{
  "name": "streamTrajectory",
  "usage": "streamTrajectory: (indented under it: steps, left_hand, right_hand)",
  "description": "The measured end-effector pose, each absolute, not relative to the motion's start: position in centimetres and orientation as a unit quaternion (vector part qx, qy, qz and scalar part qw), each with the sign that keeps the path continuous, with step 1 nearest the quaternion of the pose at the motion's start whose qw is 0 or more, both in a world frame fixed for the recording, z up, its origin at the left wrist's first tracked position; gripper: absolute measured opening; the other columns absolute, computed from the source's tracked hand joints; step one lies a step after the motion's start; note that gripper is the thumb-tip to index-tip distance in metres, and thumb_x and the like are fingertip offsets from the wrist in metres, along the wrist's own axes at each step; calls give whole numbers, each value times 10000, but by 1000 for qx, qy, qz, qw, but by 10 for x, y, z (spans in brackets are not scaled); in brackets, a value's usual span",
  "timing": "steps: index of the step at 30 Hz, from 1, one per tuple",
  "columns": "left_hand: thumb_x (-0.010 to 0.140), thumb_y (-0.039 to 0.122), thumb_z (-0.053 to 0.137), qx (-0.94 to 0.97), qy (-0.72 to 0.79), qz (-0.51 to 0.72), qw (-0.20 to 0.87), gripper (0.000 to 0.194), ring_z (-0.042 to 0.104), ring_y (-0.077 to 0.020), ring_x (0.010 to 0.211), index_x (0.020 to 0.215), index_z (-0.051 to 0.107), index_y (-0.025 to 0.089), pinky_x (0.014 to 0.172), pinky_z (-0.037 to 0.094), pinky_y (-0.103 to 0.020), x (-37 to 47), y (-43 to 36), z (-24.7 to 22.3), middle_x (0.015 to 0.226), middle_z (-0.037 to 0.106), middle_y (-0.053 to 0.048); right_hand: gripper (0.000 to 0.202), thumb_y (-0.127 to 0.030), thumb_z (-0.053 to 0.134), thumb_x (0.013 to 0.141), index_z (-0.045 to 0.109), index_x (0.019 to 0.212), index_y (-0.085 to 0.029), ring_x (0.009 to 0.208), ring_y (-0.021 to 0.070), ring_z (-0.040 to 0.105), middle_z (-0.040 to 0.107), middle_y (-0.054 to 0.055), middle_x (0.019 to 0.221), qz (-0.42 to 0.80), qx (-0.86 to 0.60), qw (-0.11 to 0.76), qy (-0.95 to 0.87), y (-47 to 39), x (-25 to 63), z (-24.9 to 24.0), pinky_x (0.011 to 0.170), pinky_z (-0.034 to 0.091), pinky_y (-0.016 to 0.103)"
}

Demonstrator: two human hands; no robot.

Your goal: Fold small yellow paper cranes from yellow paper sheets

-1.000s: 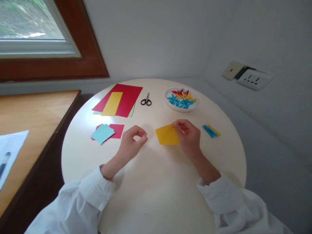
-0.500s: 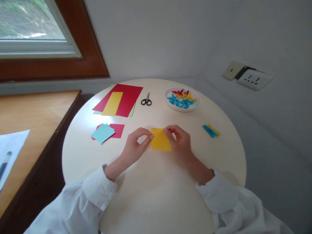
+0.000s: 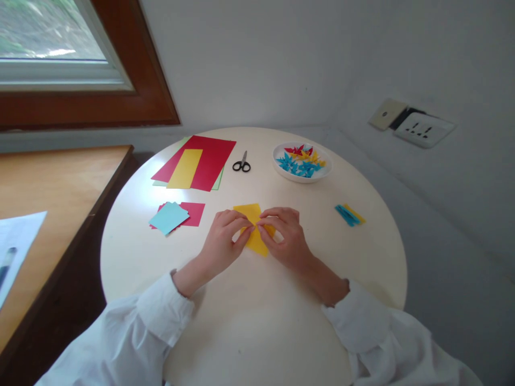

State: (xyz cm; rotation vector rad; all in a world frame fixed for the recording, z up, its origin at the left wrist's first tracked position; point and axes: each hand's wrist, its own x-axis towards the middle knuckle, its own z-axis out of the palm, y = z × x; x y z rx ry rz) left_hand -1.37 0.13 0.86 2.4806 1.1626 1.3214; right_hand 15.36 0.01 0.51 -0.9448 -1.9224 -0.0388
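Between my hands is a yellow sheet of paper (image 3: 249, 211), partly covered by my fingers and lying at a slant over the table. My left hand (image 3: 227, 231) pinches it near its middle with thumb and forefinger. From the other side my right hand (image 3: 285, 235) pinches at almost the same spot, so the two sets of fingertips nearly meet. The crease or fold between the fingertips is too small to make out.
On the round white table (image 3: 257, 321) lie small blue and red paper squares (image 3: 169, 217), large red sheets (image 3: 213, 161) with a yellow strip (image 3: 185, 169), black scissors (image 3: 241, 163) and folded blue and yellow strips (image 3: 348, 215). A white dish (image 3: 302, 178) holds several paper stars (image 3: 298, 165).
My right hand has moved left, bringing its fingertips close to those of my left hand. The yellow paper has turned and now reaches further left behind my fingers.
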Motion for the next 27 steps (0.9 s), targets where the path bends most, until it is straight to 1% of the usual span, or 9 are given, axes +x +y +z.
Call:
streamTrajectory:
  steps: [5,9,14,20,24,27]
  left_hand:
    - [840,140,556,822,385,415,58,111,600,-161,765,756,610,189,701,475,-300,-14,0,11,794,656,-34]
    - [839,120,552,819,374,432,42,122,596,-156,757,749,603,185,702,467,-302,-15,0,11,791,657,-29]
    - [835,124,562,814,378,439,36,112,596,-159,755,744,591,184,695,462,-307,-17,2,13,783,656,-28]
    - [847,141,533,802,398,444,41,122,594,-159,742,749,590,186,695,468,-312,-21,3,15,778,645,-32]
    - [851,167,523,775,433,458,48,126,594,-171,766,751,597,191,700,476,-319,-23,5,16,798,638,-39]
    - [849,170,529,773,436,459,44,123,592,-175,767,751,600,191,703,477,-325,-22,5,16,798,638,-41]
  right_hand:
    - [108,-114,560,784,550,779,-221,822,164,625,672,16,832,-9,-381,476,-793,0,152,4,789,425,354]
    - [107,-109,565,768,552,770,-216,823,169,629,673,21,831,-5,-386,479,-789,2,155,5,795,414,359]
    - [97,-123,559,774,559,772,-220,847,172,628,674,21,875,4,-409,469,-783,5,161,6,809,400,362]
    - [74,-148,551,774,577,759,-216,880,189,624,678,33,912,-14,-449,457,-768,15,175,3,837,387,379]
    - [62,-178,547,776,590,750,-215,861,210,624,673,41,876,-17,-499,495,-711,24,189,5,826,406,403]
    - [65,-252,548,817,599,832,-217,889,216,620,666,56,890,43,-487,528,-694,20,186,9,811,444,392]
